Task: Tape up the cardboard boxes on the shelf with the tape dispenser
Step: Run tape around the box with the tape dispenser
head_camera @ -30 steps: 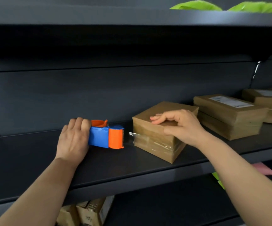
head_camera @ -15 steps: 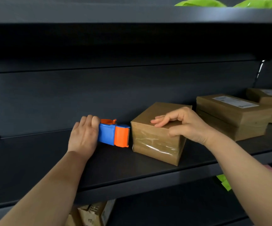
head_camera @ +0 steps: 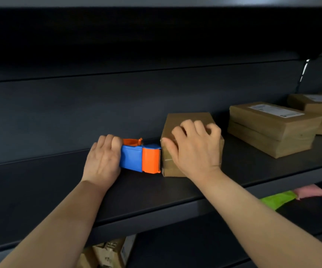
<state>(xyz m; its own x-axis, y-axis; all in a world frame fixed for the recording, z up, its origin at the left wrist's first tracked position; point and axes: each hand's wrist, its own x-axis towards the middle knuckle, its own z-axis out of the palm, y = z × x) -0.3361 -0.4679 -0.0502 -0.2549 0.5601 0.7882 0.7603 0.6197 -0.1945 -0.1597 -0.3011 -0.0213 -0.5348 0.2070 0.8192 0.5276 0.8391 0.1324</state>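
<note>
Midway along a dark metal shelf (head_camera: pixel 40 190), a person's left grip (head_camera: pixel 103 159) curls round the rear of a blue-and-orange tape dispenser (head_camera: pixel 139 158), fingers wrapped over its far side. The dispenser lies on the shelf with its orange front end touching the left face of a small cardboard box (head_camera: pixel 187 120). The right grip (head_camera: pixel 195 149) clamps that box from above, fingers bent over the top and thumb laid along the near left corner. A pale strip crosses the box's left face. To the right, apart from it, sits a stack of flat boxes (head_camera: pixel 268 132) bearing a white label, with another labelled box (head_camera: pixel 318 105) beyond it at the right edge. On the level below, a green and pink bundle (head_camera: pixel 278 199) shows at the right and more cartons (head_camera: pixel 113 252) at the near left.
</note>
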